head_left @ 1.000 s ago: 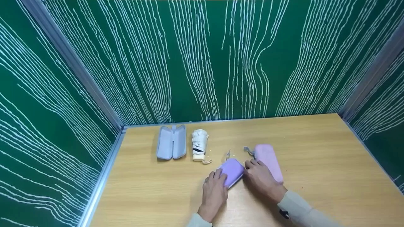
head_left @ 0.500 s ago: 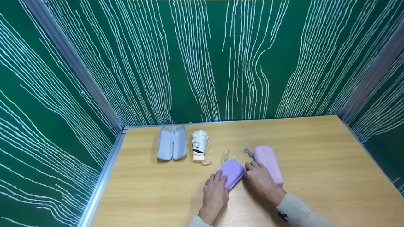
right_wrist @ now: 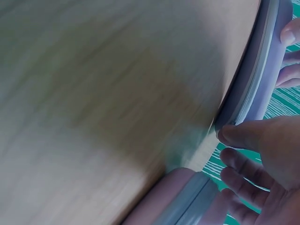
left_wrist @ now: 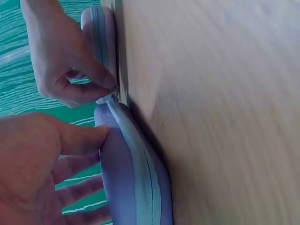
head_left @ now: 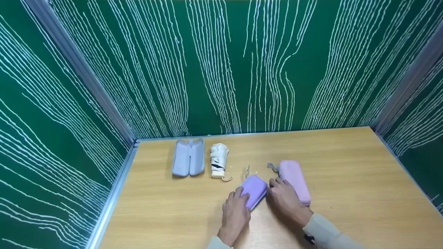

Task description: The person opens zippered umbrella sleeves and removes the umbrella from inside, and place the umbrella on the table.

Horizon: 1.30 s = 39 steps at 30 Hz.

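Note:
A purple zip case [head_left: 256,188] lies tilted on the table, its pale zipper band [left_wrist: 145,173] running along the side. My left hand [head_left: 236,212] holds its near left end, thumb against the cover and the other fingers over the far side. At the case's right corner, my right hand [head_left: 287,197] pinches the zipper's end between thumb and forefinger; the small pull itself is mostly hidden by the fingertips. Just beyond that hand lies a pink zip case [head_left: 295,180] with a grey strap. The purple case's strap [head_left: 247,171] sticks up behind it.
A folded cream umbrella [head_left: 219,157] with a wrist loop lies behind to the left. Beside it, a grey-blue case [head_left: 189,157] stands spread open. Tiny crumbs dot the wooden table [head_left: 353,180]. Green walls [head_left: 221,69] with white lines enclose the back and sides.
Both hands keep their hold on the purple case with hardly any movement. The view has shifted very slightly.

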Tool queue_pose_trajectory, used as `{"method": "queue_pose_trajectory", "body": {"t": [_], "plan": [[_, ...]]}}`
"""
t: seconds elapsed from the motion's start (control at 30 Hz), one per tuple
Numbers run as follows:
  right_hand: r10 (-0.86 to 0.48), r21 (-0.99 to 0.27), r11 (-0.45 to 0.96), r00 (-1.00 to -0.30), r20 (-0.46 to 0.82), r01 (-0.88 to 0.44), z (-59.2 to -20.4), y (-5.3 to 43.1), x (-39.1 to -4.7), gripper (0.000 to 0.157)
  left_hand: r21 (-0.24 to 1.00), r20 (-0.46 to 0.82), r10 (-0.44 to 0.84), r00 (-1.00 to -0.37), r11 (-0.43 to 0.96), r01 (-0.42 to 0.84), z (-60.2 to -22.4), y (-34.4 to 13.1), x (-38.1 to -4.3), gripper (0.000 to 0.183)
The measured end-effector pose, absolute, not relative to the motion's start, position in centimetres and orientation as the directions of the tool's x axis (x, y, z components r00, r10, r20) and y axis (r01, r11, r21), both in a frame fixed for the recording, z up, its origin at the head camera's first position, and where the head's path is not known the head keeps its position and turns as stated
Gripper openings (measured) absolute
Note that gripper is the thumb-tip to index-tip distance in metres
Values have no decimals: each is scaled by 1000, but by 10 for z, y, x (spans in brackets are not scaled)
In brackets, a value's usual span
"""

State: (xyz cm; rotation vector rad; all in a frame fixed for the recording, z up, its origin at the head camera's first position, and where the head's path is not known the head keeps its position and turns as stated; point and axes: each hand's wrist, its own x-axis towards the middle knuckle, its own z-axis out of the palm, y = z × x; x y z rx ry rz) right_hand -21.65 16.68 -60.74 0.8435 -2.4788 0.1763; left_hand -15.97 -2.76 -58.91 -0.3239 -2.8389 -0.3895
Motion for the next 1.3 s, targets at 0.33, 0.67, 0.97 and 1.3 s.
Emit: {"method": "queue_pose_trajectory", "body": {"t": [0.33, 0.67, 0.97, 1.3], "plan": [[-534, 42, 783, -637, 555, -620, -610, 162, -214, 7, 245, 330, 160, -930, 937, 248, -590, -23, -157, 42], [-548, 55, 773, -620, 561, -633, -612, 159, -209, 5, 237, 309, 130, -942, 949, 209, -594, -19, -156, 42], [-535, 58, 793, -646, 544, -607, -612, 158, -210, 6, 172, 289, 209, -934, 949, 266, -589, -25, -157, 43], [-527, 37, 801, -675, 516, -597, -613, 161, -208, 8, 127, 105, 437, -893, 885, 448, -577, -56, -152, 54]]}}
